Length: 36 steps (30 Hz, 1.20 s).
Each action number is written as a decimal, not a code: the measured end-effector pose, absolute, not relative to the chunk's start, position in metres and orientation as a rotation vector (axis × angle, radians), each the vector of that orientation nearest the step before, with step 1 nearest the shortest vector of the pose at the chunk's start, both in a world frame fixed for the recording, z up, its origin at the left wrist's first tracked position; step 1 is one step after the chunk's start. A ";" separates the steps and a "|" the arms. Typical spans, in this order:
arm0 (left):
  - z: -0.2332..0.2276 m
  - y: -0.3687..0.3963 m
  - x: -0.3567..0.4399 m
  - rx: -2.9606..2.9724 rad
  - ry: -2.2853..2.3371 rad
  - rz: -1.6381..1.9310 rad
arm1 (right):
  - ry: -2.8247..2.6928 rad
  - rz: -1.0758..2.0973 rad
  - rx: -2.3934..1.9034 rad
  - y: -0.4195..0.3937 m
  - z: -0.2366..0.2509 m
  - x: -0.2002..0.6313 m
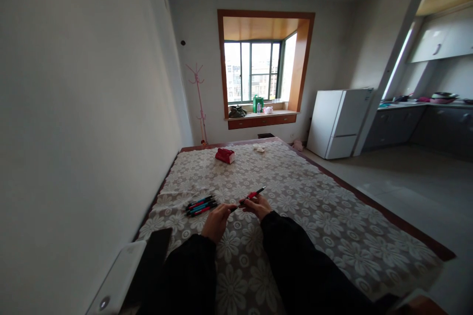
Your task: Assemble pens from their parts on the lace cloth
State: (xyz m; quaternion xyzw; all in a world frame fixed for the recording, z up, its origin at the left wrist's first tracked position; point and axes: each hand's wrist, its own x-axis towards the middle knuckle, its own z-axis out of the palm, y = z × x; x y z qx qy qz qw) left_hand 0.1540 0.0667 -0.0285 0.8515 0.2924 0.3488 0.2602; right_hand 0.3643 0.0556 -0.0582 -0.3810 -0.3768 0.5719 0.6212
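Observation:
Over the tablecloth in front of me, my right hand [258, 205] holds a red and black pen [254, 194], its pointed tip directed up and to the right. My left hand [219, 219] is closed in a pinch on a thin dark pen piece [233, 209], just left of the pen's rear end. Whether this piece is joined to the pen is too small to tell. Beside my left hand lies a small pile of pens [200, 205] in black, red and blue, side by side on the cloth.
A floral tablecloth [295, 206] covers the long table. Farther back lie a red packet [225, 156] and a small pale item [259, 148]. A white object [118, 275] and a dark flat one [150, 266] are at the near left, by the wall. A fridge [334, 123] stands beyond to the right.

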 end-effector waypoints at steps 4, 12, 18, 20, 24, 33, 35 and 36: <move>-0.027 0.066 0.154 2.281 0.779 0.932 | -0.886 1.306 -0.878 0.053 -0.057 0.361; -0.025 0.066 0.154 2.268 0.774 0.952 | -0.848 1.254 -0.877 0.049 -0.047 0.360; -0.026 0.066 0.154 2.272 0.774 0.944 | -0.850 1.258 -0.889 0.049 -0.048 0.359; -0.026 0.066 0.154 2.275 0.768 0.938 | -0.852 1.264 -0.886 0.050 -0.051 0.359; -0.025 0.066 0.155 2.263 0.777 0.936 | -0.824 1.301 -0.889 0.052 -0.054 0.361; -0.026 0.067 0.154 2.263 0.762 0.974 | -0.822 1.286 -0.891 0.048 -0.050 0.359; -0.027 0.068 0.154 2.266 0.767 0.953 | -0.832 1.285 -0.899 0.048 -0.049 0.358; -0.027 0.068 0.154 2.268 0.769 0.941 | -0.837 1.286 -0.901 0.048 -0.049 0.358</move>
